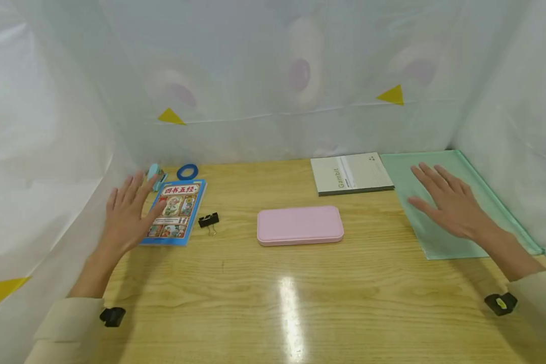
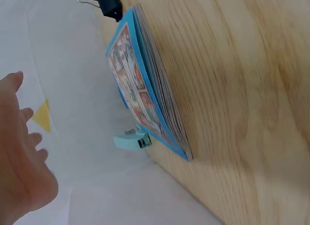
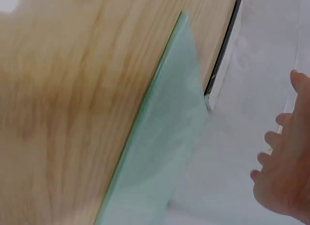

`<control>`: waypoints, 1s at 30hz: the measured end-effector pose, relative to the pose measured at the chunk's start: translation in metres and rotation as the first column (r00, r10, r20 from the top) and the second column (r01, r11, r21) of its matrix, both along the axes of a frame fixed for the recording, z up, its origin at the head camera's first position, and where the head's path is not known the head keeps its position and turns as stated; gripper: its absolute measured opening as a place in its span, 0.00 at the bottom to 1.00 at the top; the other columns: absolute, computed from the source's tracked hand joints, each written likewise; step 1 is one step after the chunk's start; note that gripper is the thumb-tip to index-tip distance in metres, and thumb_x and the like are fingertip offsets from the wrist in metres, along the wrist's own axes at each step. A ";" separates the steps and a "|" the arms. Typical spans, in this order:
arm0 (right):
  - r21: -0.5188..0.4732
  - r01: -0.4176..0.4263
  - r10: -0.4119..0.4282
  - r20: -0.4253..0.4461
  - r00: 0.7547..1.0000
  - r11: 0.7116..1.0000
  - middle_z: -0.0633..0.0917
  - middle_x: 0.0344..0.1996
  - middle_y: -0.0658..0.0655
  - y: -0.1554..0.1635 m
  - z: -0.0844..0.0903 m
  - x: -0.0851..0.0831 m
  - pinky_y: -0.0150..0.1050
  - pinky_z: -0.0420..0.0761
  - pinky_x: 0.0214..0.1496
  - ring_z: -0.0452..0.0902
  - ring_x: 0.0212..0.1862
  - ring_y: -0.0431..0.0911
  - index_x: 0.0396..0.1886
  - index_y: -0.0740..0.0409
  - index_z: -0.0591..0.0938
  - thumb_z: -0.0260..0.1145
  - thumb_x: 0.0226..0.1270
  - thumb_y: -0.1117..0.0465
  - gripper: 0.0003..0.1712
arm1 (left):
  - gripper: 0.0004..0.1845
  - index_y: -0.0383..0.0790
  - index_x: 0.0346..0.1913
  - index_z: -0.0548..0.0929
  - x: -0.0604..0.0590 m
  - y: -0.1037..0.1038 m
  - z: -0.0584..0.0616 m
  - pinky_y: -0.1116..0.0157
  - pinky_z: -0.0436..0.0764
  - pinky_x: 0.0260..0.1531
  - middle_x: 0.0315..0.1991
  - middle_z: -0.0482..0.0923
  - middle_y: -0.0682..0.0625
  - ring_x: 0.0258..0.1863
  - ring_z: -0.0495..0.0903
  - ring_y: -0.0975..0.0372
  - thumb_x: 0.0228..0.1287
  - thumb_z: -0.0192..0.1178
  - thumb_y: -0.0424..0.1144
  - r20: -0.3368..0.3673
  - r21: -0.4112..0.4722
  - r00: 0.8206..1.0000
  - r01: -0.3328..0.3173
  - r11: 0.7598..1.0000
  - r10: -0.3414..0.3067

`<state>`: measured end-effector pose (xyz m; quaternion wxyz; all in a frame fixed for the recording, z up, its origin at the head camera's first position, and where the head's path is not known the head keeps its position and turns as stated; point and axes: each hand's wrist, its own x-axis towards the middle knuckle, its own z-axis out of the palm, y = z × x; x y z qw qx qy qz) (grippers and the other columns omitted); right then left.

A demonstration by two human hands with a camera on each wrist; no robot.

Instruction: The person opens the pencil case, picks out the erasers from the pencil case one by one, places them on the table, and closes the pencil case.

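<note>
Right now your left hand [image 1: 128,212] hovers with fingers spread and holding nothing over the left edge of the blue picture book [image 1: 175,212], a glossy softcover lying flat near the table's left side, while your right hand [image 1: 446,201], equally flat and empty, is poised above the translucent green plastic folder [image 1: 441,237] at the right edge; whether either palm touches, you cannot tell. Between them on the varnished wooden table [image 1: 273,293] lie a black binder clip [image 1: 209,221], a smooth rounded pink case [image 1: 300,225] and a grey notebook [image 1: 351,173], with a teal stapler [image 1: 156,175] and blue tape ring [image 1: 187,171] behind the book.
</note>
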<state>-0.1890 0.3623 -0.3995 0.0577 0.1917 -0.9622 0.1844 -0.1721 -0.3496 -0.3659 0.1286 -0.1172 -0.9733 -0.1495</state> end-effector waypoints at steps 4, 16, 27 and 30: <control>-0.239 -0.070 0.111 0.165 0.980 0.968 0.48 0.84 0.60 -0.020 0.002 0.004 0.79 0.38 0.69 0.37 0.82 0.67 0.87 0.45 0.46 0.51 0.85 0.54 0.39 | 0.36 0.54 0.85 0.51 0.000 0.006 -0.004 0.31 0.40 0.73 0.85 0.43 0.41 0.81 0.43 0.37 0.82 0.50 0.52 0.095 0.204 0.991 0.077 0.976 -0.098; -0.556 -0.106 0.377 0.400 0.836 0.824 0.54 0.83 0.52 -0.095 -0.003 0.017 0.73 0.50 0.72 0.46 0.82 0.60 0.86 0.42 0.53 0.41 0.89 0.55 0.31 | 0.34 0.54 0.84 0.54 0.007 0.060 -0.024 0.30 0.54 0.70 0.84 0.48 0.43 0.81 0.46 0.39 0.83 0.51 0.50 0.292 0.386 0.910 0.170 0.907 -0.295; -0.645 -0.142 0.474 0.376 0.796 0.751 0.70 0.76 0.53 -0.160 -0.014 0.013 0.46 0.69 0.73 0.65 0.75 0.53 0.80 0.45 0.68 0.61 0.81 0.55 0.31 | 0.40 0.53 0.84 0.53 -0.006 0.121 -0.040 0.35 0.63 0.69 0.83 0.49 0.46 0.80 0.53 0.42 0.78 0.57 0.57 0.365 0.453 0.850 0.193 0.870 -0.379; -0.627 -0.148 0.462 0.374 0.804 0.765 0.73 0.74 0.52 -0.174 -0.016 0.010 0.57 0.64 0.75 0.66 0.75 0.52 0.77 0.47 0.71 0.67 0.76 0.53 0.33 | 0.42 0.51 0.84 0.53 -0.010 0.135 -0.045 0.35 0.59 0.72 0.83 0.49 0.45 0.81 0.50 0.43 0.76 0.60 0.55 0.370 0.442 0.840 0.217 0.870 -0.397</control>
